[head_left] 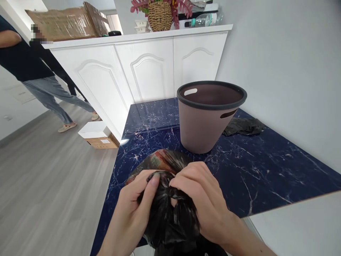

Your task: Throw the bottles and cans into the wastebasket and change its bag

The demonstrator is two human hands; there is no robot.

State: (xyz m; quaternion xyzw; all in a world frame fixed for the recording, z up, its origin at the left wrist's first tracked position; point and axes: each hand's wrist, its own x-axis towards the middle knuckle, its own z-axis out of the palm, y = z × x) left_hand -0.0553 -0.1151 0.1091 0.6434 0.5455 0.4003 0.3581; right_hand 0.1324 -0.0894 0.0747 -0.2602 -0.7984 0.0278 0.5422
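A filled black garbage bag [170, 227] lies at the front edge of the dark blue marbled tabletop [149, 122], with reddish and brown contents showing through its thin plastic. My left hand [135, 202] grips the gathered plastic at the bag's neck, thumb on top. On the other side, my right hand [199, 195] is closed on the same bunched plastic, which looks twisted or knotted between the hands. Some right fingertips are hidden behind the plastic. Just beyond the bag stands a mauve trash can [202, 124] with a dark rim, upright.
Another crumpled black plastic bag [243, 126] lies right of the can by the wall. Behind stands a white cabinet [149, 67] bearing a woven basket [160, 16], a bottle [205, 20] and a wrapped carton [66, 23]. At left are a person [50, 89] and a floor box [99, 137].
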